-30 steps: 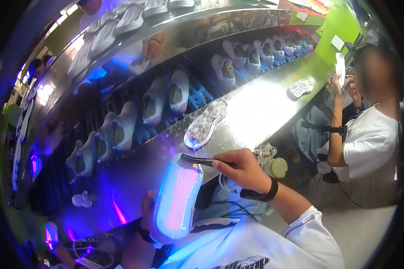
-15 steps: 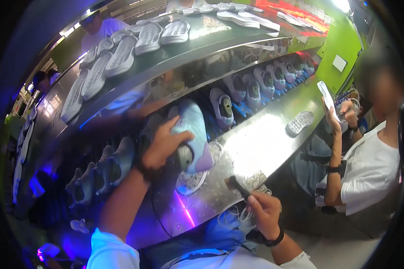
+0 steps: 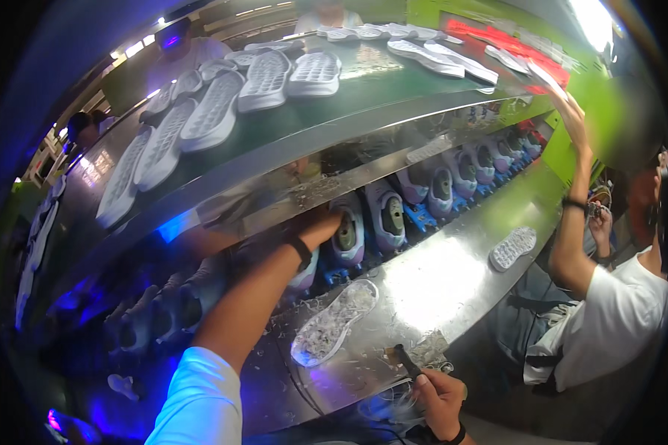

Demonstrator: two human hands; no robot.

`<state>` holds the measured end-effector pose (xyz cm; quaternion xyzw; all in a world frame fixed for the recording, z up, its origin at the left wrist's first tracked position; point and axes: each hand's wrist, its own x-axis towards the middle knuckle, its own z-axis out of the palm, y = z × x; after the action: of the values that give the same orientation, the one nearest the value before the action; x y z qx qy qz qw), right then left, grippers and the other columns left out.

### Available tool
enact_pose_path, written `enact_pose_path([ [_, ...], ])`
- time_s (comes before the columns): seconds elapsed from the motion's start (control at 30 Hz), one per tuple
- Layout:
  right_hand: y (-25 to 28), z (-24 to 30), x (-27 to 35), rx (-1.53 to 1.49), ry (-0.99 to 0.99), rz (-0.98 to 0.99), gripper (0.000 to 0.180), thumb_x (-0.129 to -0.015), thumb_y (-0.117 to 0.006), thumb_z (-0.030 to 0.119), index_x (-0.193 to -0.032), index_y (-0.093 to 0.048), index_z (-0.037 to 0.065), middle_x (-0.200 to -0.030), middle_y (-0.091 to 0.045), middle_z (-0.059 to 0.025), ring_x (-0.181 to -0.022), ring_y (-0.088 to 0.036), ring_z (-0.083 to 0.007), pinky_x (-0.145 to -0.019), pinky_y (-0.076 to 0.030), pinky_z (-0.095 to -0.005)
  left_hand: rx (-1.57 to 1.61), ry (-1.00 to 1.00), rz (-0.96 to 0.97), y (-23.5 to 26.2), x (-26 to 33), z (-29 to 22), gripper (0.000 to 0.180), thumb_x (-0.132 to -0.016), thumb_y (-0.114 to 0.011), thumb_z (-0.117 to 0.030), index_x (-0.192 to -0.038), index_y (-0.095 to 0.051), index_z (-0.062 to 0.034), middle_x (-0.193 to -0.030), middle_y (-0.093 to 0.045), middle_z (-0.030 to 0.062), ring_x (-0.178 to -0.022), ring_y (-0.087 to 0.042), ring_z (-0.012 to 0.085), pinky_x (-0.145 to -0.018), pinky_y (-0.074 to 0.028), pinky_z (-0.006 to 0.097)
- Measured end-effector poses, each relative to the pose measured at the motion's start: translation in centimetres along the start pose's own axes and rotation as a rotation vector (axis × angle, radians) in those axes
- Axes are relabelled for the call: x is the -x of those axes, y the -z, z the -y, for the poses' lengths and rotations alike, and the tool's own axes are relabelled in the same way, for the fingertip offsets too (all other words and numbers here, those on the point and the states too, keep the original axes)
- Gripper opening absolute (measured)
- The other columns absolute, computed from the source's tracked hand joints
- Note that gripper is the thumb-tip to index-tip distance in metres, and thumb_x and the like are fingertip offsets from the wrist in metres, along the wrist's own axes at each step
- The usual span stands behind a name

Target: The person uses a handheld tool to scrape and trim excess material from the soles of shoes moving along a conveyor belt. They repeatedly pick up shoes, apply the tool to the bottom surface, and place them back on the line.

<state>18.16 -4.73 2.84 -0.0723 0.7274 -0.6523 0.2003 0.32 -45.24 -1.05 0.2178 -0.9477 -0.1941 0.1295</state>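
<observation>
Shoe row now seems to have regained the lifted shoe; the left hand is at its edge (fingers hidden, so its grip cannot be told). The right hand still grips the brush.

Pale lilac shoe in row, opening vis.; blk brush held tilted.

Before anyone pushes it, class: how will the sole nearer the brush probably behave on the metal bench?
The sole would probably slide rather than roll, since it lies flat on the smooth, shiny bench. It looks fairly thick along its edge, so it may hold its shape rather than flop. The scraps that seem to litter it might shift.
</observation>
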Motion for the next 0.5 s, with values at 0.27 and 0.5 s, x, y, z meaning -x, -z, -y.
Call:
enact_pose_path([
  [0.27, -1.3, 2.6, 1.3, -0.077, -0.056, 0.043, 0.019, -0.103, -0.07, 0.016, -0.101, -0.075, -0.003, -0.075, -0.065, 0.0006, -0.066, -0.057, -0.0071, -0.061, -0.044, -0.0231, -0.154, -0.205, 0.102, 7.1, 6.6, 17.8, 0.051, -0.083, -0.077, -0.041, -0.11, -0.076, 0.0015, -0.1, -0.076, 0.0208, -0.085, -0.074, 0.0333, -0.08, -0.057, 0.045],
  [0.5, -1.5, 2.3, 3.9, -0.053, 0.06, 0.052, 0.022, -0.104, -0.07, 0.017, -0.109, -0.076, -0.004, -0.076, -0.064, 0.0032, -0.064, -0.053, -0.0037, -0.057, -0.04, -0.0206, 0.651, 0.476, 0.024, 13.5, 14.0, 14.7, 0.034, -0.083, -0.083, -0.031, -0.098, -0.078, -0.001, -0.097, -0.077, 0.0096, -0.087, -0.07, 0.0218, -0.076, -0.052, 0.039],
])
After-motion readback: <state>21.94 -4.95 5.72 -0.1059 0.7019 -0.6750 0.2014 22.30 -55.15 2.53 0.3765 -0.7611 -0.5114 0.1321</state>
